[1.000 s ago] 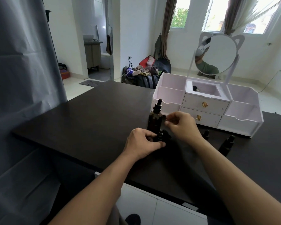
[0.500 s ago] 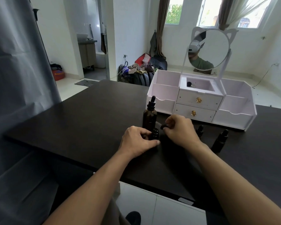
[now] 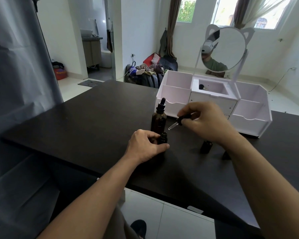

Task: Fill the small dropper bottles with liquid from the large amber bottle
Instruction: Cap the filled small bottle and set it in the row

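Observation:
The large amber bottle stands upright on the black table with its black dropper cap on. Just in front of it is a small dark dropper bottle, uncapped, which my left hand grips at its side. My right hand pinches that bottle's dropper cap in the air, its glass pipette tilted down to the left, above and right of the open neck. Two more small dropper bottles sit partly hidden under my right forearm.
A white cosmetics organiser with drawers and a round cat-eared mirror stands on the table behind the bottles. The table's near edge runs below my forearms. A grey curtain hangs at the left.
My right hand has lifted the dropper cap out of the small bottle and raised it to the right. My left hand still holds the small bottle in place.

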`<state>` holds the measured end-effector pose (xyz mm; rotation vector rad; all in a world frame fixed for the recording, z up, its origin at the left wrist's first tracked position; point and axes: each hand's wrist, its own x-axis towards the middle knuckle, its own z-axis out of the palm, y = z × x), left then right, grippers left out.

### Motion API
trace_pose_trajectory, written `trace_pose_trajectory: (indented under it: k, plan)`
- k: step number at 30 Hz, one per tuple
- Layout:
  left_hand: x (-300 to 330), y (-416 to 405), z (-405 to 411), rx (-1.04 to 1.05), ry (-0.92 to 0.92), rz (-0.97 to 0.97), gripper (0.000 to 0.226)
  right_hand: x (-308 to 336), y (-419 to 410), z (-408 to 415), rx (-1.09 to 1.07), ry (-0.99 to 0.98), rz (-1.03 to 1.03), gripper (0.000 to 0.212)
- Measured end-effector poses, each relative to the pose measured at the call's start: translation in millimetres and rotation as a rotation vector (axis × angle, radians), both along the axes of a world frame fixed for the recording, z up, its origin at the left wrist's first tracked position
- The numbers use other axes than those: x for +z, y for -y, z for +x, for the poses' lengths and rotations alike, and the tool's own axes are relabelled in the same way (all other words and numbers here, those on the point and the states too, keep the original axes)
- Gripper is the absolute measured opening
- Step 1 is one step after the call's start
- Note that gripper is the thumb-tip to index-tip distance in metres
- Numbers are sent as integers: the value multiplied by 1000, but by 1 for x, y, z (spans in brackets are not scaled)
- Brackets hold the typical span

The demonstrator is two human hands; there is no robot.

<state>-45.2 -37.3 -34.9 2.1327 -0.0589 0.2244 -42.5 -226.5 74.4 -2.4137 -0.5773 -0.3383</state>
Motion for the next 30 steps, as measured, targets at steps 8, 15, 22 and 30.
trace_pose_trajectory:
  k: [8, 15, 22, 30]
  plan:
    - [5, 2, -3, 49, -36, 27, 39, 0, -18, 3, 79, -10, -155, 25]
    - [3, 2, -1, 51, -61, 36, 43, -1, -31, 3, 142, -15, -301, 30]
    - [3, 2, 1, 47, -89, 43, 41, -6, -36, 1, 156, -76, -378, 32]
    - [1, 1, 2, 32, -115, 49, 46, -13, -39, 2, 165, -78, -417, 34]
